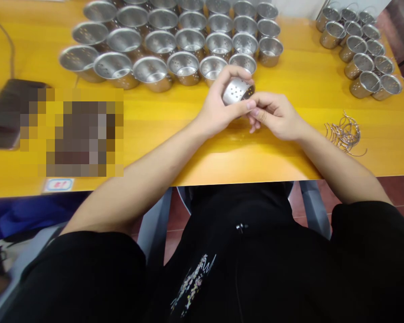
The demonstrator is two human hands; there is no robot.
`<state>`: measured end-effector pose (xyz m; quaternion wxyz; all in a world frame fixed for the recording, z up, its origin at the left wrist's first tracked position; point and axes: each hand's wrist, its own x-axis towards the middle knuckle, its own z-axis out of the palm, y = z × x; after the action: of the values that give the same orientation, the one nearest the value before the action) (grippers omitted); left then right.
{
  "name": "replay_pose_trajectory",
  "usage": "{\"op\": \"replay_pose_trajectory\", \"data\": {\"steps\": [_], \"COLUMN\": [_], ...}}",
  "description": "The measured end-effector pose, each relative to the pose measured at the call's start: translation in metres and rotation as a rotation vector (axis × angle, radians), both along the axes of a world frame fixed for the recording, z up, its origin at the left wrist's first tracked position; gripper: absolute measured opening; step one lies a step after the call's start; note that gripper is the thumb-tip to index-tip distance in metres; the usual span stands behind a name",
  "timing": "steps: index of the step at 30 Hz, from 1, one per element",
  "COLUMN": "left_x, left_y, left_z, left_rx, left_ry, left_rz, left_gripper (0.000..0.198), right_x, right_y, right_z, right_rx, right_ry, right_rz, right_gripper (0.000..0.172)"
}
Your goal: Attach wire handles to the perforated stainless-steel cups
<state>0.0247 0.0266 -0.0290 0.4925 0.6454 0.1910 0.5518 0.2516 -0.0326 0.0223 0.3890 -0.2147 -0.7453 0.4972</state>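
Observation:
My left hand (218, 101) is wrapped round a small perforated metal cup (235, 91), which lies tilted on its side with its mouth to the right. At the cup's rim my right hand (276, 114) is closed in a pinch, thumb against fingers, close to my left thumb. Whatever sits between those right fingertips is too small or hidden to make out. Farther right, past my right forearm, a loose pile of curved wire handles (348, 132) lies on the yellow table (175, 148).
Rows of similar perforated cups (185, 69) stand upright along the back. At the far right is another group of cups (365, 85), some with wire handles. A dark object (6, 112) lies at the left, beside a blurred-out patch. The table's front edge runs before my body.

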Motion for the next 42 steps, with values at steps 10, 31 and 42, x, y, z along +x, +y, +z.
{"op": "replay_pose_trajectory", "data": {"steps": [10,31,42], "left_x": [0.009,0.006,-0.002], "left_y": [-0.024,-0.019,-0.007], "left_z": [0.014,0.014,0.009], "left_rx": [-0.145,-0.058,0.104], "left_ry": [-0.085,-0.006,0.103], "left_rz": [-0.088,-0.031,0.062], "left_gripper": [0.085,0.094,0.096], "right_x": [-0.005,0.005,0.009], "right_y": [-0.005,-0.002,-0.003], "right_z": [0.005,0.002,0.009], "right_rx": [0.025,0.108,0.238], "right_ry": [0.003,-0.054,-0.174], "right_rz": [0.014,0.052,0.024], "right_gripper": [0.056,0.053,0.057]}}
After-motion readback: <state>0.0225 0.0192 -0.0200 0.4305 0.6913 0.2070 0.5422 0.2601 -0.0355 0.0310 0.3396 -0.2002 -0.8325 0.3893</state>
